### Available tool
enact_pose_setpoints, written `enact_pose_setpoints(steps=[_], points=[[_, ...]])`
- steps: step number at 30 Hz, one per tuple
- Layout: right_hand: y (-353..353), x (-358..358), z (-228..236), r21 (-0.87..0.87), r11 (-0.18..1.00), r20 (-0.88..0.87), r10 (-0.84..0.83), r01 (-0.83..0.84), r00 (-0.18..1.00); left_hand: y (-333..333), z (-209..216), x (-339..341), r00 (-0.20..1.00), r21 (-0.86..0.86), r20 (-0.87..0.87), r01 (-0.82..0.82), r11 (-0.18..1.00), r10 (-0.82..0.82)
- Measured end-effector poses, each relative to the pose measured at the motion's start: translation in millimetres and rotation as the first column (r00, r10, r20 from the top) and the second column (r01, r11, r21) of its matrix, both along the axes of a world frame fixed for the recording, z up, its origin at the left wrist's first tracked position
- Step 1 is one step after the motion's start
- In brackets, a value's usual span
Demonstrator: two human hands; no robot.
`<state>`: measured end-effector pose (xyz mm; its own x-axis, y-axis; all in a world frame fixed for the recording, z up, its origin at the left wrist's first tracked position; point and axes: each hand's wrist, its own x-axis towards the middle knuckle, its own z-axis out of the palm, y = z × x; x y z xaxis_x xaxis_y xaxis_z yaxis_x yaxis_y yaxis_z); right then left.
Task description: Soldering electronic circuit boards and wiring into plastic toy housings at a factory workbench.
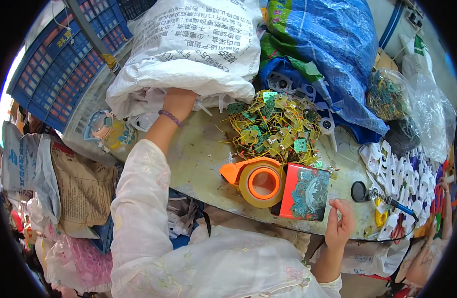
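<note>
crates (64,59) of blue plastic stand stacked at the far left, with paper and plastic sacks below them beside the desk (198,159). next comes a clear bottle (109,131) with a yellowish fill lying at the desk's left edge. the left hand (177,102), a purple bead band on its wrist, reaches forward into the mouth of a big white woven sack (188,44) that lies on its side on the desk; the fingers are hidden under the sack's folded lip, so whether they are open or closed on anything cannot be told. nothing from the sack shows in that hand yet, so by the look of it the reach is only under way.

in the middle of the desk sits a heap of small green circuit pieces (275,126) tangled with yellow wires, loose and unsorted, touching a blue tarp bag (332,54) behind it. in front of the heap an orange tape dispenser (255,181) holds a brown roll, just beside a red patterned box (305,193).

the right hand (340,223) rests at the near desk edge, just right of the red box, fingers curled in with thumb and forefinger pinched close; whether something tiny is held between them is too small to tell. further right lie a round black lid (359,191), a blue-handled tool (395,203) and a spread of white plastic parts (402,174). much of the heap appears left to work through.
</note>
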<state>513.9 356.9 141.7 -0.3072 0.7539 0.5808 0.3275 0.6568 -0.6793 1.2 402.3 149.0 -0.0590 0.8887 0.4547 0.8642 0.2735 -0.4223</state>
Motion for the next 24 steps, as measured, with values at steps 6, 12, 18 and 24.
enact_pose_setpoints(steps=[6,12,18,24], points=[[3.1,1.4,-0.1,0.009,1.000,-0.005,-0.027,0.027,1.000,-49.2,30.9,27.6,0.937,0.182,0.170,0.273,0.945,-0.304],[7.9,-5.6,1.7,0.030,0.999,-0.015,-0.041,0.041,0.999,-113.1,63.0,99.3,0.634,0.527,0.590,0.168,0.833,-0.500],[20.7,-35.4,44.4,0.040,0.971,0.005,0.235,-0.235,0.972,-147.4,63.2,126.3,-0.253,0.744,0.621,-0.108,0.660,-0.742],[40.0,-83.8,74.5,0.047,0.899,0.031,0.433,-0.434,0.901,-137.1,97.7,175.3,0.075,0.474,0.542,0.796,0.377,-0.837]])
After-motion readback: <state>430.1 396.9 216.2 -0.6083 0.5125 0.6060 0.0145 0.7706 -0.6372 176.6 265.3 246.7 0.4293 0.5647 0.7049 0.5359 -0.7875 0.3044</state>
